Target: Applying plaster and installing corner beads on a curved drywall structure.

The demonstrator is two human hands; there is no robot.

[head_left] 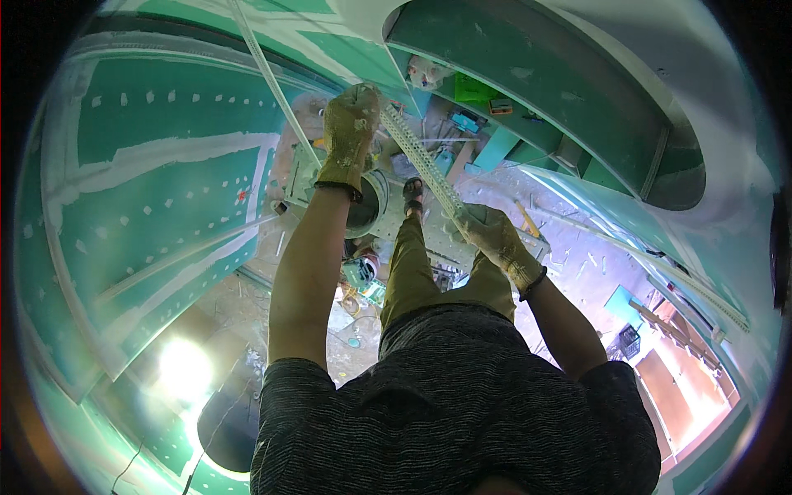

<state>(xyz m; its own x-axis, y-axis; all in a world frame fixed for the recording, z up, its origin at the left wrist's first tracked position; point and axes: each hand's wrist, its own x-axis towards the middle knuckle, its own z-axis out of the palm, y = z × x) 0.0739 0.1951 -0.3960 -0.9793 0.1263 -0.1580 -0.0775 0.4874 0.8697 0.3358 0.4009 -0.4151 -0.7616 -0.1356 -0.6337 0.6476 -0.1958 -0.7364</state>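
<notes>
"Two gloves on, one each?"

"Yes. Left hand point(353, 124) was farther out, fingers closed around the upper end of a white perforated strip point(419, 157). Right hand point(495, 238) was lower and to the right, its fingers gripping the other end."

"Where was the strip?"

"Slanted between the hands, in front of the person, running down to the right."

"Surroundings?"

"A round bucket point(368, 213) showed beside the left wrist, mouth up. One sandalled foot point(413, 196) showed just right of that. Green wall point(181, 107) on the left, dabbed with white patches. Wall recess point(528, 66) at upper right; a bright green bag point(473, 89) lay along its edge. Strong light point(185, 370) glared at lower left."
</notes>
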